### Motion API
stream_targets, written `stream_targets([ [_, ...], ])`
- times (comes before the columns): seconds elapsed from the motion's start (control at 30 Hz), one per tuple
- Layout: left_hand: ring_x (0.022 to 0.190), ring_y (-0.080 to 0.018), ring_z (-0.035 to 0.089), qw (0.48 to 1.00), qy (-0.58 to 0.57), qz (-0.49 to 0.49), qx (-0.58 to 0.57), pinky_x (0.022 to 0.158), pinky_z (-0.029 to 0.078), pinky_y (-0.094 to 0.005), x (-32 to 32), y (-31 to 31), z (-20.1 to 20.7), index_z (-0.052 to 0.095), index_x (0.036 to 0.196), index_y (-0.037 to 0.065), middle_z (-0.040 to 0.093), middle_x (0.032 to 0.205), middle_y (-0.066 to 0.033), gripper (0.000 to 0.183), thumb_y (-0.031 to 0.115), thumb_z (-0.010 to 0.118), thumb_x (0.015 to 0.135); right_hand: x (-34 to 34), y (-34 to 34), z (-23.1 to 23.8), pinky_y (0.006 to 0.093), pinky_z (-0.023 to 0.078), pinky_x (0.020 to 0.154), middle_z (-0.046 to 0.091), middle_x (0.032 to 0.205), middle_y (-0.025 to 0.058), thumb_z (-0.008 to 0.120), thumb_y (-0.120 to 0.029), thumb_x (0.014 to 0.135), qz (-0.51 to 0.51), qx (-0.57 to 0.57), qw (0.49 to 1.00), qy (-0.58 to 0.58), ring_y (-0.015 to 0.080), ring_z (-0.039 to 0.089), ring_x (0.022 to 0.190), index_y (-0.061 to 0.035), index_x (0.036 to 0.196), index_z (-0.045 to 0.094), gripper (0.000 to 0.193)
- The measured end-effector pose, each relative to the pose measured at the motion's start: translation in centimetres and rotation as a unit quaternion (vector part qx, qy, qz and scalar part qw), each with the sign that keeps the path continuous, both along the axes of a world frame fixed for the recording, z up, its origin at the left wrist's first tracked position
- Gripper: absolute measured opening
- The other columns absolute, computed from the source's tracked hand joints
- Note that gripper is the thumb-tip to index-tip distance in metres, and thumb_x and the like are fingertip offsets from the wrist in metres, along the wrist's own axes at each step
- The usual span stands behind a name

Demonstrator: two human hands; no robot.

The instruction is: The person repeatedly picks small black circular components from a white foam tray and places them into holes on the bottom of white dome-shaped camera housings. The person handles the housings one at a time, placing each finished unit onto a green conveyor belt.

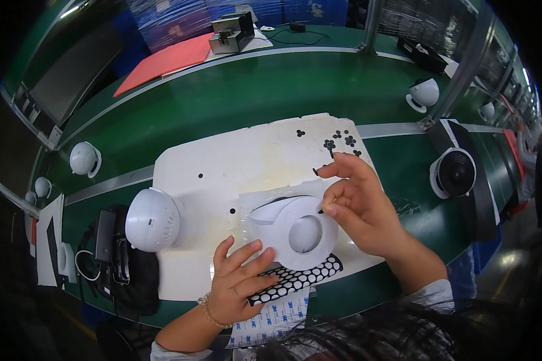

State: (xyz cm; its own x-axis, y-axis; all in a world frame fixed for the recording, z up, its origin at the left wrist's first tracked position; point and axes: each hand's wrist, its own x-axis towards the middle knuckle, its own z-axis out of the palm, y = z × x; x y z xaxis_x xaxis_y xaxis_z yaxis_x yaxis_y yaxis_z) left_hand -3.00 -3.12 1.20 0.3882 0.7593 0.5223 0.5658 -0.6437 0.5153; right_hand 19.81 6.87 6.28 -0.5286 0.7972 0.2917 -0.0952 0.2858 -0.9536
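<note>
A white rounded housing with a ring-shaped base [328, 237] lies in front of me, its ring facing up, on a clear plastic sheet [244, 207]. My left hand [238, 283] has its fingers spread, the tips at the ring's lower left edge. Beneath those fingers is a black sheet with rows of round holes [310, 278], overlapping a white printed backing sheet [274, 319]. Above the ring's right edge is my right hand [361, 210], index finger raised, thumb and another finger pinched together. A small black round pad [321, 211] shows at the thumb tip.
A worn white board [208, 240] lies under the work, with loose black pads [349, 141] at its far right. Another white housing [152, 219] stands left, beside a black device with cables [105, 237]. To the right is a white unit with a black round face [454, 172].
</note>
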Motion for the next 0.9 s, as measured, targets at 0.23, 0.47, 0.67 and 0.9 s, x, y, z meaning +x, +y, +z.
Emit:
stream_targets([
  [0.23, 0.120, -0.0247, 0.041, 1.000, 0.004, 0.004, 0.006, 0.101, 0.017, -0.0481, -0.1, 0.0, -0.1, 0.062, 0.085, 0.016, 0.053, 0.121, -0.0061, 0.028, 0.012, 0.058, 0.057, -0.2, 0.0, -0.3, 0.0242, 0.043, 0.077, 0.040, 0.117, 0.0136, 0.045, 0.011, 0.079, -0.009, 0.019, 1.000, -0.012, 0.0098, 0.049, 0.084, -0.0047, 0.132, 0.024, 0.059],
  [0.47, 0.120, -0.0254, 0.041, 1.000, 0.006, 0.001, -0.007, 0.101, 0.017, -0.0483, 0.1, 0.0, 0.2, 0.062, 0.086, 0.015, 0.053, 0.122, -0.0064, 0.030, 0.012, 0.059, 0.056, 0.0, -0.1, -0.6, 0.0257, 0.045, 0.074, 0.045, 0.113, 0.0131, 0.048, 0.010, 0.077, -0.052, 0.088, 0.993, -0.065, 0.0127, 0.052, 0.087, -0.0042, 0.128, 0.030, 0.056],
  [0.67, 0.120, -0.0261, 0.041, 1.000, 0.011, 0.004, 0.001, 0.101, 0.018, -0.0484, -0.1, -0.1, 0.1, 0.062, 0.087, 0.015, 0.052, 0.123, -0.0075, 0.033, 0.010, 0.059, 0.055, 0.2, -0.5, 0.5, 0.0328, 0.042, 0.079, 0.057, 0.095, 0.0085, 0.056, 0.004, 0.075, -0.114, 0.343, 0.912, -0.193, 0.0216, 0.054, 0.091, -0.0041, 0.125, 0.034, 0.056],
  [0.9, 0.120, -0.0260, 0.041, 0.999, 0.032, 0.008, 0.019, 0.100, 0.021, -0.0487, 0.4, 0.0, 0.5, 0.061, 0.087, 0.014, 0.050, 0.124, -0.0073, 0.033, 0.010, 0.061, 0.054, -2.5, -0.2, -0.2, 0.0366, 0.034, 0.090, 0.051, 0.086, 0.0067, 0.052, 0.004, 0.079, -0.022, 0.243, 0.962, -0.123, 0.0222, 0.050, 0.092, -0.0030, 0.128, 0.021, 0.059],
])
